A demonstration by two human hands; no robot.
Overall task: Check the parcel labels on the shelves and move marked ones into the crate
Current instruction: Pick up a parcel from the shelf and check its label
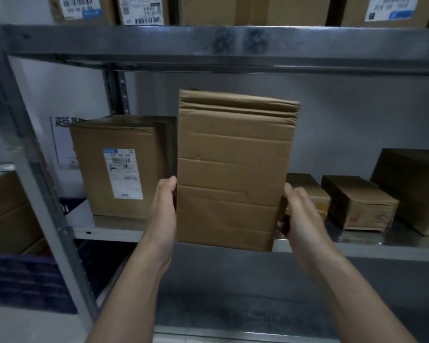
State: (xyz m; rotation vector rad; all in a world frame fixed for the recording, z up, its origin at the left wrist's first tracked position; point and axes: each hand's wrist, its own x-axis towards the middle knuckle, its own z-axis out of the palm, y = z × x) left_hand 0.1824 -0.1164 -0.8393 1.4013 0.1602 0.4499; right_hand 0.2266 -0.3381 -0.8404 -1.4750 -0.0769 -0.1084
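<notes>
Parcel (230,174) is off the shelf (109,235), held upright in the air at the shelf's front edge, about mid-span. Two-handed clamp low on its sides:
- left hand (162,209) on the left side, thumb along the edge; remaining fingers are behind the carton, can't see them
- right hand (300,214) wrapped round the lower right edge, fingers curled onto it

The low side grip leaves the broad face unobstructed for reading. That face is bare cardboard, creased, with no label showing. My read: the label is on a hidden side, so it needs turning before any marked/unmarked call.

Labelled box (119,169) sits toward the shelf's left end, sticker (123,173) facing out; print is too blurred to read. Two small cartons (357,204) lie toward the right end. The dark blue thing (27,283) low left is probably the crate, can't confirm.
</notes>
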